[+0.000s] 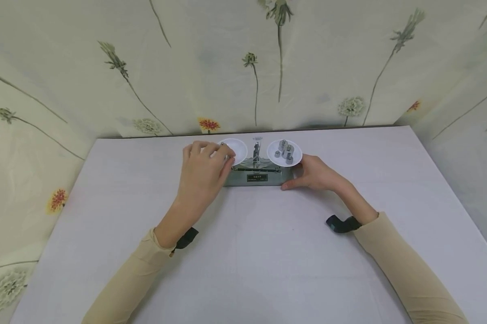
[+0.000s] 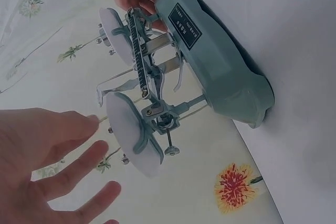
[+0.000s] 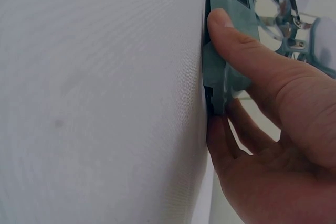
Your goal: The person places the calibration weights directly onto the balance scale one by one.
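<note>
A green balance scale (image 1: 257,177) stands at the far part of the white table, with two white pans. My left hand (image 1: 203,173) is over the left pan (image 1: 238,150) and partly hides it. In the left wrist view the left hand's fingers (image 2: 63,179) are spread beside that pan, with no object seen between them. Small metal weights (image 2: 124,159) show at that pan's edge. Several metal weights (image 1: 288,150) stand on the right pan (image 1: 273,155). My right hand (image 1: 318,173) grips the right end of the scale's base, thumb (image 3: 247,51) on the front and fingers behind.
A white cloth covers the table (image 1: 263,252), whose back edge lies just behind the scale. Floral curtains (image 1: 211,58) hang behind and at the sides. Black straps (image 1: 342,224) sit at both wrists.
</note>
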Demonstrator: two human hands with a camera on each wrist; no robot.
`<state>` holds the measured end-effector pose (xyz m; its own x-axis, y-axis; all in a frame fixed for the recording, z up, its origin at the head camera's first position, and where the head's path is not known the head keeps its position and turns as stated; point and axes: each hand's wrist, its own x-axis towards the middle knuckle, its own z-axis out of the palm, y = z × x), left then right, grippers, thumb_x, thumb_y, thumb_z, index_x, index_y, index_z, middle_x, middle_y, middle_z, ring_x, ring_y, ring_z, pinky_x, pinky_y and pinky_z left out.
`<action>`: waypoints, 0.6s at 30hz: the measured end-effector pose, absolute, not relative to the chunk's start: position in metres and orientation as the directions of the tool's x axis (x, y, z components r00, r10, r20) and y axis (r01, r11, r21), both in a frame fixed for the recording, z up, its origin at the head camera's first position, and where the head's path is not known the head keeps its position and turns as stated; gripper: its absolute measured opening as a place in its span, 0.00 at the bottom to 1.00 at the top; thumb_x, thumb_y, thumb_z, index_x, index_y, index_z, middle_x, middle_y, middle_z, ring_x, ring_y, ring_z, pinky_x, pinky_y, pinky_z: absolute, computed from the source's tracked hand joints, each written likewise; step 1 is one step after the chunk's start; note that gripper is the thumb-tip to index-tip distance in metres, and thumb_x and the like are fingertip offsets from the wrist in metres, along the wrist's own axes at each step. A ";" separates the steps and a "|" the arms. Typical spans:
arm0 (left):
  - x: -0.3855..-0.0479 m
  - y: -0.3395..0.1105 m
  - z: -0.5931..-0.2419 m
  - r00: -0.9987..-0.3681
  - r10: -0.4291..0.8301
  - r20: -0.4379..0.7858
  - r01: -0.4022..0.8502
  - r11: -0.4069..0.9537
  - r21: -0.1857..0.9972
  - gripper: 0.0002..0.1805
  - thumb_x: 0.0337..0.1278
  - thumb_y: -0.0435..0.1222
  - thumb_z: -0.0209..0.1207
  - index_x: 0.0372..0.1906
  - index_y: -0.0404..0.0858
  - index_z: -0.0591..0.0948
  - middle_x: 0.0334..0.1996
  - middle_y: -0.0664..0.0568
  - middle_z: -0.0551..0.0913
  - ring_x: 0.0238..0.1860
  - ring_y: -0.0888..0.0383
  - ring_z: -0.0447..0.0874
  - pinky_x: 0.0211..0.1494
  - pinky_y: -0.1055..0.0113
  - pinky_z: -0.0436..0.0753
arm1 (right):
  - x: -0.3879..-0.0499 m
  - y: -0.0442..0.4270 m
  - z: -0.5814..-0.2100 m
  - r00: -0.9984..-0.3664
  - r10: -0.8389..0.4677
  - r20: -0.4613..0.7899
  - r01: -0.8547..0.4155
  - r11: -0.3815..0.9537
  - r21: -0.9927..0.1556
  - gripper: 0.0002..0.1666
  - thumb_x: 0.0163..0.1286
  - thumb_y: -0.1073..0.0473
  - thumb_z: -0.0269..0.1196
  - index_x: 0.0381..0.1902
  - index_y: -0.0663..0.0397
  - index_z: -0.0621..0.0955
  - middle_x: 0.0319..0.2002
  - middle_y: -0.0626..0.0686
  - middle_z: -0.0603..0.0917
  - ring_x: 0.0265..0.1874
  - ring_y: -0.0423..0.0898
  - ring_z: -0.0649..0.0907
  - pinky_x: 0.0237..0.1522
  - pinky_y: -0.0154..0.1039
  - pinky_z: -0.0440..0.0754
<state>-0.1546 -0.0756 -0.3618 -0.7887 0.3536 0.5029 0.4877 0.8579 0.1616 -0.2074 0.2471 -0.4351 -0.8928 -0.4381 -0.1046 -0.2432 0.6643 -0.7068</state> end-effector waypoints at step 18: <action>-0.150 -0.098 -0.367 -0.809 0.286 0.513 0.457 0.855 0.245 0.12 0.72 0.44 0.69 0.54 0.46 0.87 0.63 0.43 0.85 0.66 0.37 0.76 0.70 0.37 0.71 | -0.207 0.248 -0.433 -0.885 -0.459 -0.081 -0.280 0.663 -0.694 0.58 0.57 0.51 0.85 0.80 0.56 0.68 0.74 0.61 0.79 0.73 0.63 0.79 0.75 0.63 0.75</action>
<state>-0.1502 -0.0985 -0.3665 -0.8093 0.2857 0.5132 0.4571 0.8551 0.2448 -0.2071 0.2479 -0.4332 -0.8848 -0.4589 -0.0814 -0.2801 0.6631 -0.6941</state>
